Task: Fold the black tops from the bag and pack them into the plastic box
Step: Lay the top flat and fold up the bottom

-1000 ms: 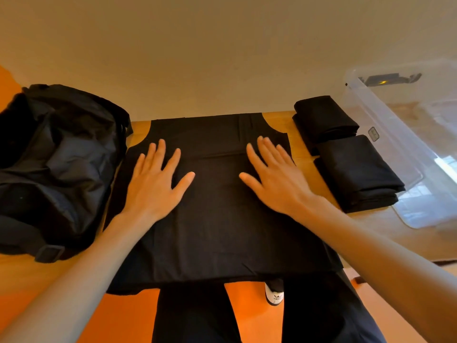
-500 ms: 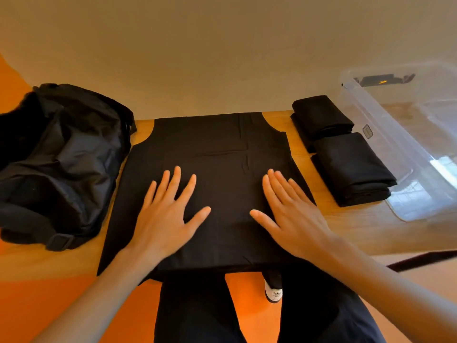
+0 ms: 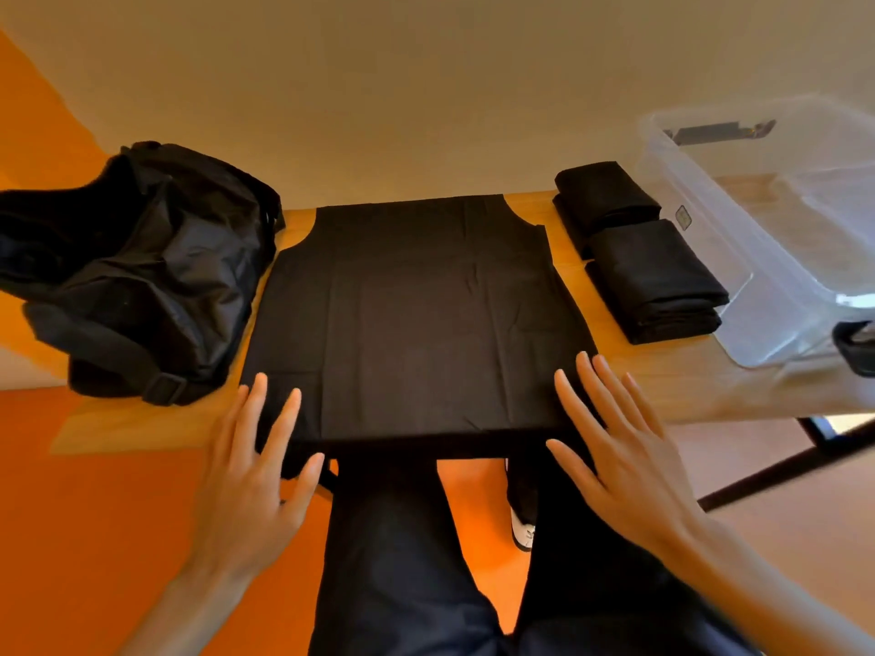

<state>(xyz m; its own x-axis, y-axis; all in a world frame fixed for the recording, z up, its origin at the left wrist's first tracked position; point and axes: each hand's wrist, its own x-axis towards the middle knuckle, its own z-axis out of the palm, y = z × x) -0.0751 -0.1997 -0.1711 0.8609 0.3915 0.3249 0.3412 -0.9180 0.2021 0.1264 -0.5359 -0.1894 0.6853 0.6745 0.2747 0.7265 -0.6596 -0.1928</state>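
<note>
A black sleeveless top [image 3: 416, 319] lies spread flat on the wooden table [image 3: 663, 385], its hem hanging a little over the near edge. My left hand [image 3: 258, 471] is at the top's near left corner, fingers straight and spread. My right hand [image 3: 620, 447] is at the near right corner, also flat and open. Two folded black tops [image 3: 653, 277] lie to the right, one behind the other. The clear plastic box [image 3: 776, 239] stands at the far right. The black bag [image 3: 137, 272] sits crumpled at the left.
A plain wall rises right behind the table. The floor is orange. My dark-trousered legs and a white shoe [image 3: 523, 530] show below the table edge. A black table leg [image 3: 776, 466] slants at the right.
Both hands have slid over the top from its middle toward me and outward, ending at the near corners. The cloth now lies smoother.
</note>
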